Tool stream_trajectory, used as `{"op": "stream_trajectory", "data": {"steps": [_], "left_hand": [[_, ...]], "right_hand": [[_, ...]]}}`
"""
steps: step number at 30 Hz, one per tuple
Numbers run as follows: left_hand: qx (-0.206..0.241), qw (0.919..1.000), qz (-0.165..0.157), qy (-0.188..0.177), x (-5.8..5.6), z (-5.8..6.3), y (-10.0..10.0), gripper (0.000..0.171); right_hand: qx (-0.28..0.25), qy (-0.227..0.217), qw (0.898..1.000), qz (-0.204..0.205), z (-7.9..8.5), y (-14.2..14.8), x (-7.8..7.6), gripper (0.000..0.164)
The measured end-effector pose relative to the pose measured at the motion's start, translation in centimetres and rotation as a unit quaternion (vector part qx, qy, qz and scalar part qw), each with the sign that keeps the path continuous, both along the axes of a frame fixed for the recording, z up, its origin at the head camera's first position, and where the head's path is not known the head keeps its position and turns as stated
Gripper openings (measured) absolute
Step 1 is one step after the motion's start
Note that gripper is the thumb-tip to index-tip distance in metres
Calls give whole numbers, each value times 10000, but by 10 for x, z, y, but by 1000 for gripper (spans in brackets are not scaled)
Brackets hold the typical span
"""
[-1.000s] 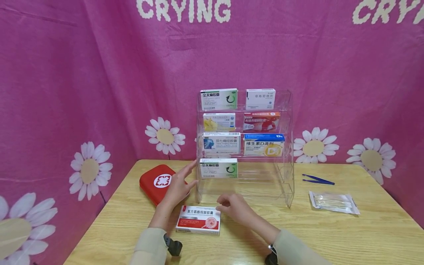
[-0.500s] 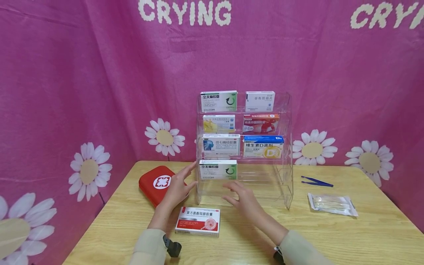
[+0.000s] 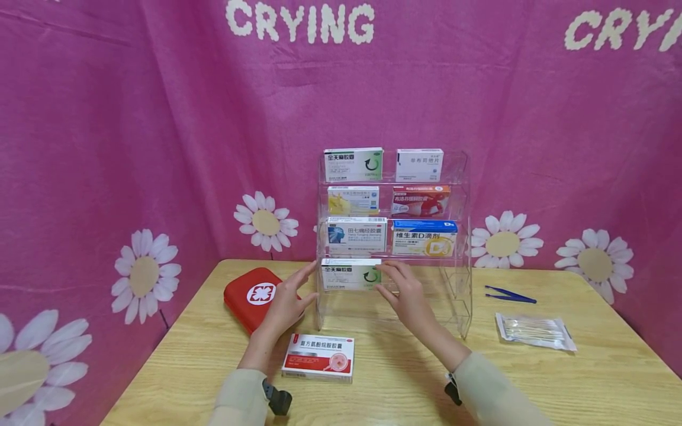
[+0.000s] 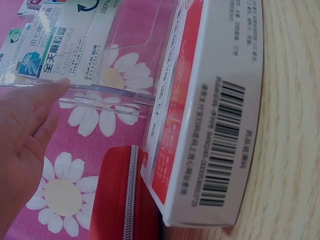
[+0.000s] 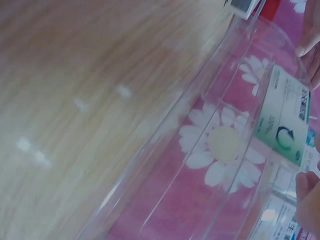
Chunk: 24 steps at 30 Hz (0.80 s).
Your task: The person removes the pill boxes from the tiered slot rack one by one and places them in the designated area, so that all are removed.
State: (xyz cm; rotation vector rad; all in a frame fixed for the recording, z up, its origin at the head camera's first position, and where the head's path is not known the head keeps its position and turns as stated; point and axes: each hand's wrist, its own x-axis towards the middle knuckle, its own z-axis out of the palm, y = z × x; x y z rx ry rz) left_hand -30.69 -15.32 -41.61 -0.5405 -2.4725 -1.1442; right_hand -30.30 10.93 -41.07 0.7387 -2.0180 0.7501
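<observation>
A clear tiered display rack (image 3: 351,310) stands on the table with medicine boxes on its shelves. My left hand (image 3: 286,305) is at the rack's left side; its fingertips touch the clear edge in the left wrist view. My right hand (image 3: 411,299) reaches to the right end of the white-and-green medicine box (image 3: 348,276) on the lowest shelf. Its thumb and fingers are spread at that end, with no grip on the box visible. In the right wrist view, only parts of the right fingers (image 5: 309,200) show beside this box. A red-and-white medicine box (image 3: 318,356) lies flat in front of the rack.
A red zippered case (image 3: 250,296) lies left of the rack, partly behind my left hand. To the right are blue tweezers (image 3: 511,294) and a packet of cotton swabs (image 3: 535,331). A pink flowered curtain (image 3: 160,118) hangs behind the wooden table (image 3: 399,390).
My right hand has moved from beside the red-and-white box up and forward to the lowest shelf's white-and-green box. The left hand stays at the rack's side.
</observation>
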Motion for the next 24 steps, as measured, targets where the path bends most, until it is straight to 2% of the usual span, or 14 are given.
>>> {"op": "stream_trajectory", "data": {"steps": [7, 13, 21, 24], "left_hand": [[13, 10000, 28, -69, 0, 0, 0, 70], [47, 10000, -3, -44, 1, -2, 1, 70], [-18, 9999, 8, 106, -1, -2, 0, 68], [-29, 10000, 21, 58, -1, -2, -1, 69]], "right_hand": [[-8, -62, 9998, -186, 0, 4, -17, 44], [161, -352, 9992, -62, -3, 2, -21, 40], [194, -429, 9989, 78, -3, -2, -26, 35], [157, -421, 9989, 109, -2, -3, -27, 32]]}}
